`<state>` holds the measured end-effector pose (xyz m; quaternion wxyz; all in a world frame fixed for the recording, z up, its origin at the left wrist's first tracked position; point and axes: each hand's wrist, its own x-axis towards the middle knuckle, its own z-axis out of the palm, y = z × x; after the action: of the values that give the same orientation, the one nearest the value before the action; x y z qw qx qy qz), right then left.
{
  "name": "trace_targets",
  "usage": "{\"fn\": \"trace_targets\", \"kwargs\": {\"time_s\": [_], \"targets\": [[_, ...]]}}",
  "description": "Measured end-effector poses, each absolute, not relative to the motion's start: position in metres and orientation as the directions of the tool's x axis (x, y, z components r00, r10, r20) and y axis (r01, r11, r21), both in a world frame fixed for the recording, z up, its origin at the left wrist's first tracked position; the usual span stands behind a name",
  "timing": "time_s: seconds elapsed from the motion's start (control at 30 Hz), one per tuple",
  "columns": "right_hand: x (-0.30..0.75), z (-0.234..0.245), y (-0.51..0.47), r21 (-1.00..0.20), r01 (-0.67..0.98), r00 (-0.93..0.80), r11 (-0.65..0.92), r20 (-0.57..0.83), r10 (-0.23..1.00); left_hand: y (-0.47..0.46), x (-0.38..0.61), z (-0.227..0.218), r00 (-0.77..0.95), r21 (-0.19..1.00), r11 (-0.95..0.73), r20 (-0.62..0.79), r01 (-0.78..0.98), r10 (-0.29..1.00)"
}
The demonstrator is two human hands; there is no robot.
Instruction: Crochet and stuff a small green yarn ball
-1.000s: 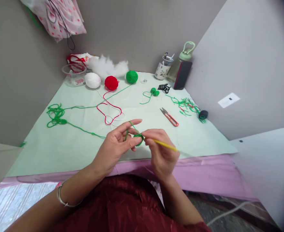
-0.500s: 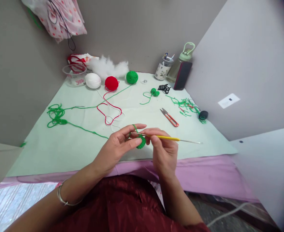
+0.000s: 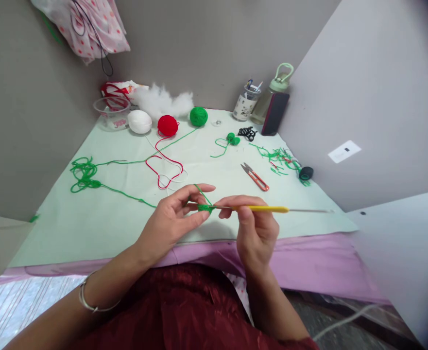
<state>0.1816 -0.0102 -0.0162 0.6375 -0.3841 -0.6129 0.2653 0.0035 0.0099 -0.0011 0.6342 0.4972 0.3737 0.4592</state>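
My left hand (image 3: 173,214) pinches a small green crochet piece (image 3: 204,208) between thumb and fingers, seen nearly edge-on. Green yarn (image 3: 203,194) runs from the piece up over my raised left index finger. In my right hand (image 3: 255,226) is a crochet hook (image 3: 268,209) with a yellow handle, held like a pencil. Its thin metal tip reaches left to the edge of the green piece; the exact stitch is too small to make out. The tail of yarn (image 3: 126,195) leads left from my left hand to a loose green tangle (image 3: 86,175).
Yarn balls in white (image 3: 140,121), red (image 3: 167,126) and green (image 3: 198,116) sit at the back beside white stuffing (image 3: 162,102). Orange-handled thread snips (image 3: 255,177), green scraps (image 3: 277,156), a phone (image 3: 275,114) and a bottle (image 3: 266,104) are on the right.
My right hand has drawn the hook to the right, and my left hand has shifted slightly left. The green piece has turned from showing its face to nearly edge-on.
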Motion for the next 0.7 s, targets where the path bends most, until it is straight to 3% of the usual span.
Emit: {"fn": "trace_targets", "kwargs": {"time_s": [0.17,0.27,0.3,0.37,0.43,0.5,0.57,0.7], "targets": [[0.180,-0.024,-0.014,-0.489,0.478,-0.096,0.729,0.796,0.597,0.008,0.010,0.002,0.206,0.989,0.009,0.022,-0.150,0.978],[0.177,-0.032,-0.015,-0.290,0.641,-0.183,0.710,0.841,0.509,0.008,0.012,-0.001,0.291,0.928,0.187,-0.091,-0.324,0.953],[0.177,-0.034,-0.015,-0.291,0.643,-0.170,0.708,0.848,0.502,0.009,0.012,-0.002,0.349,0.878,0.282,-0.143,-0.387,0.926],[0.176,-0.034,-0.014,-0.445,0.554,-0.058,0.704,0.822,0.566,0.011,0.010,-0.004,0.435,0.773,0.428,-0.220,-0.468,0.873],[0.177,-0.031,-0.011,-0.675,0.338,0.107,0.656,0.720,0.685,0.013,0.008,-0.004,0.456,0.725,0.469,-0.238,-0.504,0.858],[0.177,-0.027,-0.007,-0.809,0.097,0.192,0.580,0.587,0.787,0.014,0.008,-0.003,0.428,0.737,0.438,-0.221,-0.515,0.876],[0.176,-0.024,-0.003,-0.837,-0.005,0.184,0.547,0.537,0.823,0.013,0.009,-0.002,0.416,0.776,0.396,-0.191,-0.490,0.889],[0.172,-0.024,-0.003,-0.799,0.146,0.120,0.583,0.599,0.792,0.008,0.014,-0.003,0.358,0.848,0.287,-0.125,-0.445,0.925]]}}
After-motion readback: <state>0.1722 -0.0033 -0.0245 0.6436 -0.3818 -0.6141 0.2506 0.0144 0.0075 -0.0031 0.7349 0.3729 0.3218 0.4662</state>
